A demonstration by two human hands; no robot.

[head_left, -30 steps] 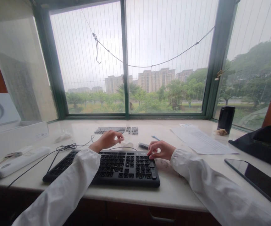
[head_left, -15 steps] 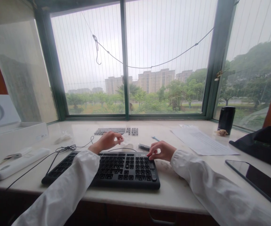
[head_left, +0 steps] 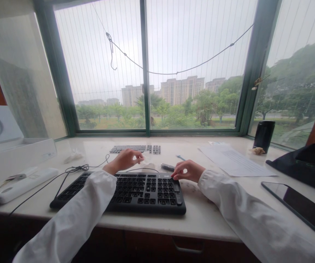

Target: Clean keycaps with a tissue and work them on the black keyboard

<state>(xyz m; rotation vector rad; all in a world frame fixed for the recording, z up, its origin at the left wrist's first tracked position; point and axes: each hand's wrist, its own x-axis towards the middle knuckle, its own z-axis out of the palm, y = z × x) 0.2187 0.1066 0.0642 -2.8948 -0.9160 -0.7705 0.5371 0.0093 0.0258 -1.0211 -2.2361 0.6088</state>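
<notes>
A black keyboard base lies near the front edge of the counter, with most of its keycaps off and its sockets bare. My left hand is above its back edge, fingers closed on a white tissue. At the keyboard's back right corner is my right hand, thumb and forefinger pinched together at the edge; whatever lies between the fingertips is too small to make out. Removed keycaps stand in rows behind my left hand. A dark pen-like tool lies beside my right hand.
Printed paper, a black can, a crumpled brown piece and a phone are to the right. On the left are a power strip, a white box and a black cable.
The camera view has tilted slightly, so the scene sits higher. My right hand's fingers have shifted a little at the keyboard's corner; my left hand stays nearly in place.
</notes>
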